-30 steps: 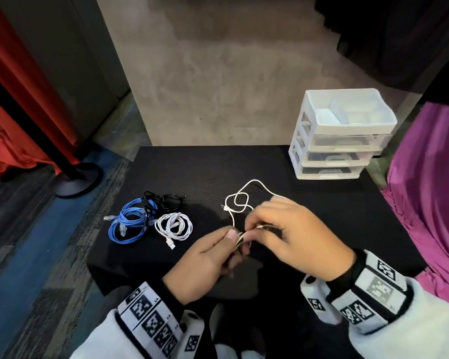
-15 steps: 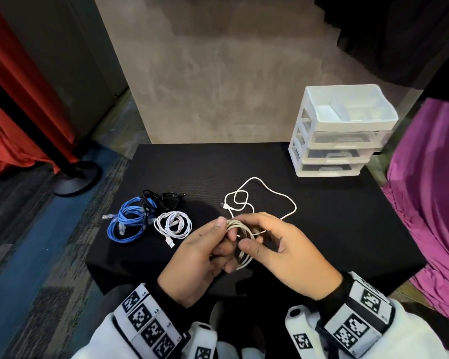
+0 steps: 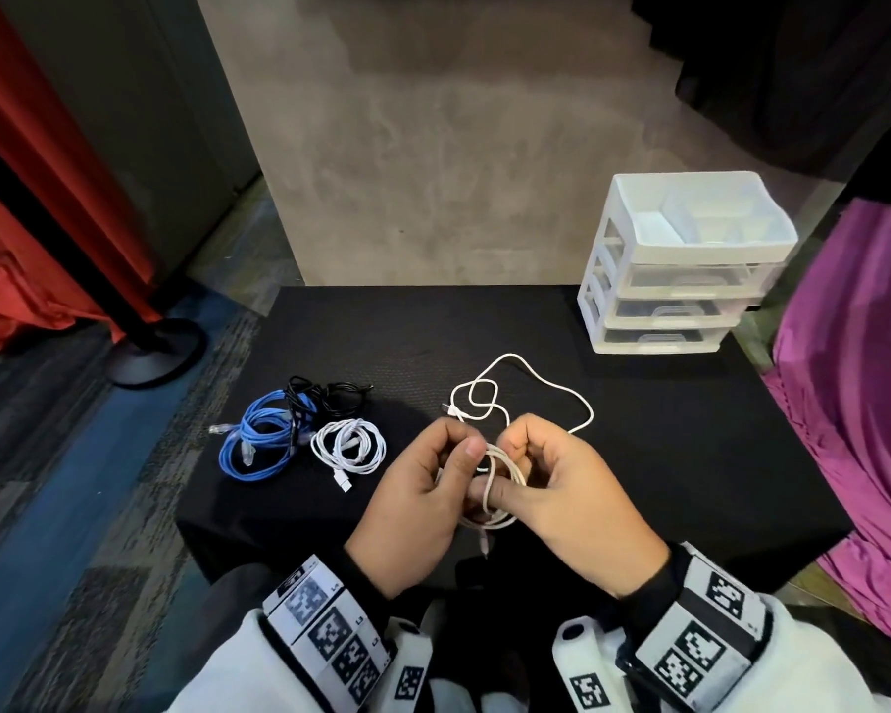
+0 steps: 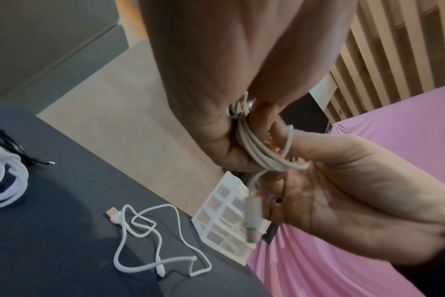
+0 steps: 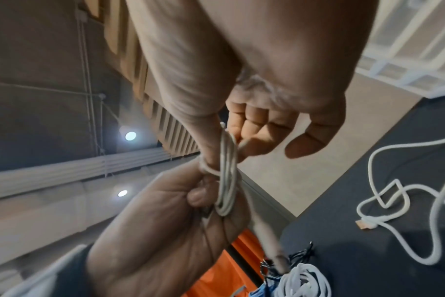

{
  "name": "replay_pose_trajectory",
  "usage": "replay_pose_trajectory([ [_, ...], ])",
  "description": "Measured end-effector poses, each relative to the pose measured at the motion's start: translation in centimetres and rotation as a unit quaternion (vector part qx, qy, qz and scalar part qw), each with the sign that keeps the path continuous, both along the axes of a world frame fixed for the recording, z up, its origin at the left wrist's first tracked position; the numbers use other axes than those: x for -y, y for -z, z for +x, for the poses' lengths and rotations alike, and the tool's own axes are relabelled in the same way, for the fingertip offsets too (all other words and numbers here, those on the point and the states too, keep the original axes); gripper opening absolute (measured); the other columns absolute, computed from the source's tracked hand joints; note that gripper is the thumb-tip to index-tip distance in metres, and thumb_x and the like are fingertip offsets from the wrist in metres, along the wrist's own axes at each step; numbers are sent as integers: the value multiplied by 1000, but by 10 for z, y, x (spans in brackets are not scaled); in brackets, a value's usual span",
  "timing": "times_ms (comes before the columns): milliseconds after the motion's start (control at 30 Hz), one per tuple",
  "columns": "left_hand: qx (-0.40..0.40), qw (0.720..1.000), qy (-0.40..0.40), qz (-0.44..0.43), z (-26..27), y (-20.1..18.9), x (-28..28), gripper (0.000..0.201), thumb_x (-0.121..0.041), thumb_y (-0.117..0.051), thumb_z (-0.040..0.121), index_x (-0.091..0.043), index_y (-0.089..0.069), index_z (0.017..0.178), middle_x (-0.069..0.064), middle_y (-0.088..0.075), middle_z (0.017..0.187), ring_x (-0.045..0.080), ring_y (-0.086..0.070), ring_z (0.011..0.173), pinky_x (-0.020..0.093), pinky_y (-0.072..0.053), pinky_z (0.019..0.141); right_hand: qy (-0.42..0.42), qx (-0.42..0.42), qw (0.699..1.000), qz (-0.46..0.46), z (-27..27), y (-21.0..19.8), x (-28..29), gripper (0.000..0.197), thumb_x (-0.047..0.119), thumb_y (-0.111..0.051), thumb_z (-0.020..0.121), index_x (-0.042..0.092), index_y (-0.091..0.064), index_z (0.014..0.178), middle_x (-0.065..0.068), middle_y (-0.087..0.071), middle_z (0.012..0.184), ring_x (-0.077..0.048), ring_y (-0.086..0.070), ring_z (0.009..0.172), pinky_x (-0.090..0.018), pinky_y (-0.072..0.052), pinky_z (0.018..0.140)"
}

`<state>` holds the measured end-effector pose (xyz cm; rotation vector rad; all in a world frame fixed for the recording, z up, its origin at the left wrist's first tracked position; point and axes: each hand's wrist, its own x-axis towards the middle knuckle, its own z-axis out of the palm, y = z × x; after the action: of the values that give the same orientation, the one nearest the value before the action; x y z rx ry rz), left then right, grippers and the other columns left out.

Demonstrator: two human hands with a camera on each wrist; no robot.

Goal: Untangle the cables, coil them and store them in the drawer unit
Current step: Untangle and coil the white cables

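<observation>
Three coils already lie finished at nine o'clock on my black table: a blue cable, a black cable behind it, and a white coil just beside them. I'm on the fourth now: my left hand is clenched around a beige cable, pinning its loops together, while my right hand pinches the same bundle with a wrap of it running round the thumb. One plug end dangles loose below the loops. I'd call that coil nearly closed off.

Still to do, by my reckoning: a loose white cable sprawls at twelve o'clock just beyond my knuckles, crossing over itself, plainly uncoiled. Nothing is stored yet, as far as I can see; the drawer unit stands at two o'clock with its three drawers pushed in. Off the table, pink cloth hangs at three o'clock and a red curtain at ten. Nothing blocks my path to the drawers.
</observation>
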<state>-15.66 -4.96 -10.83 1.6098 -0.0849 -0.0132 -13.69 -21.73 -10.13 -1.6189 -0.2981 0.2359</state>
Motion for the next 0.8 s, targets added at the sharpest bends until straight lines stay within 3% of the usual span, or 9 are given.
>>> replay_pose_trajectory([
  [67,2,1000,-10,13,2,1,0,25,-32,-54,105,-12,-62,95,0,-66,77,11,-59,70,29,-51,67,32,22,999,6,0,-2,-1,29,11,-90,78,23,-65,86,-1,-55,76,-23,-45,67,-41,-48,70],
  [133,-5,1000,-12,-4,3,-2,1,25,-26,-51,107,-8,-60,93,-8,-62,68,5,-55,61,26,-50,62,63,73,995,1,0,-5,0,35,9,-90,77,30,-74,100,0,-60,90,-27,-52,75,-35,-52,80],
  [233,-2,1000,-3,19,3,-7,2,26,-22,-50,107,-4,-61,92,-13,-56,61,-1,-48,54,21,-45,57,67,121,990,17,-1,-7,2,19,4,-85,81,21,-80,91,-7,-61,90,-32,-57,82,-29,-52,82],
  [300,-9,999,18,41,4,-10,0,26,-25,-52,105,-5,-62,91,-13,-55,62,1,-48,53,22,-46,55,52,86,994,43,-1,-6,8,7,9,-82,84,13,-79,89,-17,-60,89,-36,-53,79,-29,-49,77],
  [367,-24,996,55,64,5,-13,-5,24,-26,-54,105,-11,-63,89,-15,-51,60,3,-47,54,29,-53,57,6,14,998,67,1,-2,15,9,20,-81,86,13,-77,88,-20,-58,82,-26,-49,72,-27,-47,74],
  [433,-17,990,85,107,4,-14,-9,21,-25,-54,105,-18,-63,88,-17,-50,59,2,-47,55,31,-56,57,-51,-73,990,111,2,3,22,21,30,-83,83,11,-75,88,-8,-57,73,-13,-49,69,-24,-46,71],
  [567,49,971,121,199,2,-15,-4,18,-28,-52,107,-21,-60,92,-17,-52,65,4,-50,58,31,-54,59,-122,-204,935,265,0,5,26,32,31,-81,88,2,-67,88,-2,-52,66,-10,-50,60,-25,-52,65],
  [700,61,963,105,239,5,-2,-2,16,-38,-53,105,-25,-59,96,-14,-54,67,6,-51,63,45,-56,65,-36,-320,877,356,10,5,31,37,35,-53,104,3,-63,89,-6,-41,68,-17,-43,61,-36,-52,67],
  [800,17,978,75,196,0,9,-3,17,-34,-56,104,-25,-60,91,3,-51,68,10,-51,63,43,-57,58,13,-264,919,294,17,4,42,13,18,-60,98,8,-69,99,-9,-56,84,-14,-50,64,-30,-51,64],
])
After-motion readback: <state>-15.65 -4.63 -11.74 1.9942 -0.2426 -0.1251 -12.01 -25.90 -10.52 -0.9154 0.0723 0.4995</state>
